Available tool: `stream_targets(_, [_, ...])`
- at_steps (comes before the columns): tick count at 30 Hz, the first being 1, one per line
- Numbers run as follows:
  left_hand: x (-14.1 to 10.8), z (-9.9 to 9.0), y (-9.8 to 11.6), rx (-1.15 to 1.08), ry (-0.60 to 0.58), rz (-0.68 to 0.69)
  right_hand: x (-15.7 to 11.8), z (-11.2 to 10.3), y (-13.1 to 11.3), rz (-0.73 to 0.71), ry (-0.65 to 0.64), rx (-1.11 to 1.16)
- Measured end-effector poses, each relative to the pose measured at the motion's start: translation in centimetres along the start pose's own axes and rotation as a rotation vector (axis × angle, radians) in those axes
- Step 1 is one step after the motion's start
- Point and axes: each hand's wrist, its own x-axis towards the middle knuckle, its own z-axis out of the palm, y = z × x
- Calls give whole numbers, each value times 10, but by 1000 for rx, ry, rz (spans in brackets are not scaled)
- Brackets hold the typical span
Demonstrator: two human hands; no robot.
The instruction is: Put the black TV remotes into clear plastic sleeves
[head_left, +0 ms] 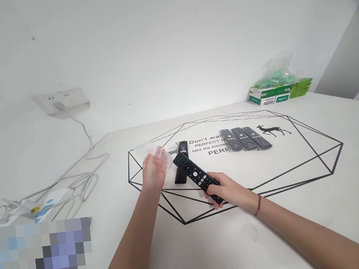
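Observation:
My right hand (223, 189) grips the lower end of a black remote control (196, 175), its buttons facing up and its far end pointing up and left. Close by on the left, my left hand (154, 172) has its fingers curled on a thin clear plastic bag (170, 158) with faint reddish print. The bag's edges are hard to make out. Partly hidden under the held remote, another black remote (180, 176) lies on the white table (217, 242), with a small pale label near its far end.
Three remotes (241, 139) in clear wrapping lie side by side right of the printed lettering. Green and white boxes (270, 94) with a plastic bag (277, 69) on top stand at the back right. Cables (74, 181) and a power strip (49, 205) lie along the left, below a wall socket (71, 97).

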Motion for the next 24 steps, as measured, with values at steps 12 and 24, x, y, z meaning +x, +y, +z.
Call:
stream_targets(12, [-4,0,-15,29,14,100,-4,3,-3,-33,-69,-7])
stream_targets(24, [-9,3,-14,32,1,90,-3,2,0,-19,-73,-4])
